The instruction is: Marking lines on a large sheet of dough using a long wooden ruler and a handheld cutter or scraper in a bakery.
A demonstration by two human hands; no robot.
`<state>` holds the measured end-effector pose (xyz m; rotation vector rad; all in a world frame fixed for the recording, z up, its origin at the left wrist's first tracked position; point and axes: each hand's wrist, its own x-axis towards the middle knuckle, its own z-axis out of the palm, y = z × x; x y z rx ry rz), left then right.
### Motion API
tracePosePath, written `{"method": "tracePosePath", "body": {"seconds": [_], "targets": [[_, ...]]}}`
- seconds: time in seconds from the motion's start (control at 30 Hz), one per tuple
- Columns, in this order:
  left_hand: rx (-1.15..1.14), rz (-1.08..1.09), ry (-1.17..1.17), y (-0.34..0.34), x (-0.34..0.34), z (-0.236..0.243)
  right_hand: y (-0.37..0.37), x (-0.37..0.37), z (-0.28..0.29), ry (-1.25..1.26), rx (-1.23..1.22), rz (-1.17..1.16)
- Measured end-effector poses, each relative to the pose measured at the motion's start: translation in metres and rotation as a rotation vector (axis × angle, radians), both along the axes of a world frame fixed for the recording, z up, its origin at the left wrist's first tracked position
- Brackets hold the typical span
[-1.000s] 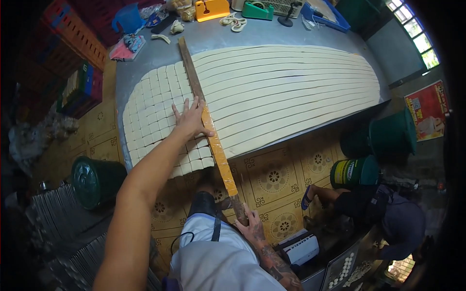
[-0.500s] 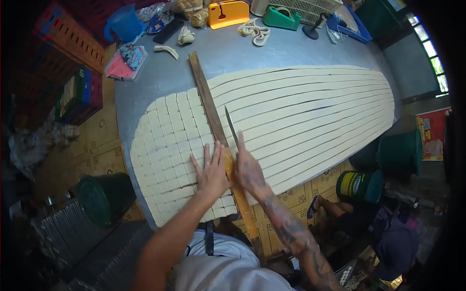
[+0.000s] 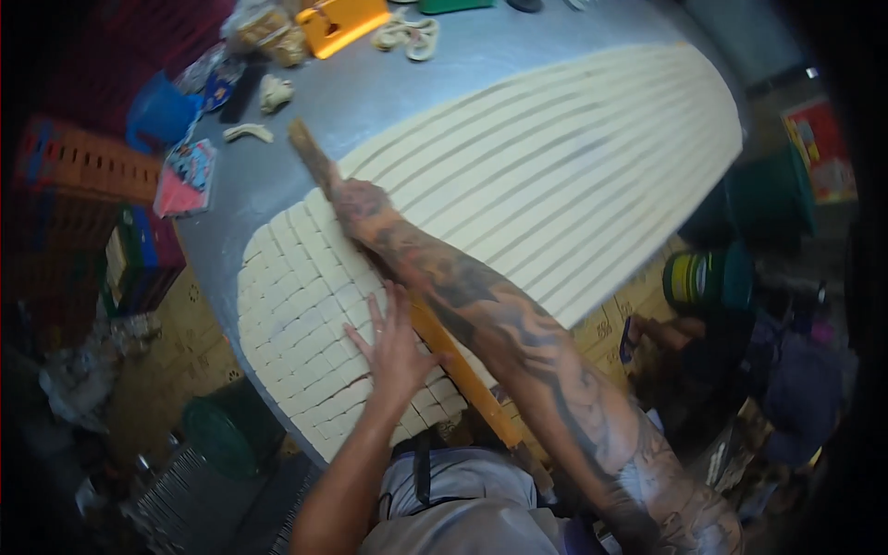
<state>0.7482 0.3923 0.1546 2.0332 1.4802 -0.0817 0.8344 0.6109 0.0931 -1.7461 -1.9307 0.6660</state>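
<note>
A large pale dough sheet [image 3: 518, 176] covers much of the metal table [image 3: 268, 176]. Long strips run across its right part, and the left end is cut into small blocks [image 3: 296, 310]. A long wooden stick [image 3: 467, 384] lies across the dough between the two parts. My left hand [image 3: 396, 347] rests with fingers spread on the blocks and against the stick's left side. My right hand [image 3: 361, 205] is closed at the stick's far part; the knife seen in it earlier is hidden by the hand and forearm.
An orange tape dispenser [image 3: 342, 23], scraps of dough [image 3: 250, 133] and a blue pitcher [image 3: 159, 109] are at the table's far side. Orange crates [image 3: 83, 166] stand to the left. Green buckets [image 3: 231, 425] stand on the floor; another person sits low at right.
My right hand has gone from beside my left hand to the far part of the stick, its forearm now stretched across the dough. My left hand stays pressed down. The view has turned.
</note>
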Motion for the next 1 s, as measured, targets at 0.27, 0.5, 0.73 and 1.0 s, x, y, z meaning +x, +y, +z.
{"method": "tracePosePath", "body": {"seconds": [0.27, 0.5, 0.73, 1.0], "targets": [[0.124, -0.013, 0.113, -0.004, -0.011, -0.030, -0.270, 0.052, 0.009, -0.011, -0.019, 0.012], [0.149, -0.065, 0.253, 0.004, -0.003, -0.037, -0.475, 0.077, 0.036, -0.184, -0.329, -0.075], [0.006, -0.312, 0.339, -0.091, 0.090, -0.020, -0.488, 0.065, 0.002, -0.122, -0.171, -0.156], [0.069, -0.273, 0.363, -0.084, 0.097, -0.022, -0.627, 0.112, 0.054, -0.057, -0.402, -0.182]]}}
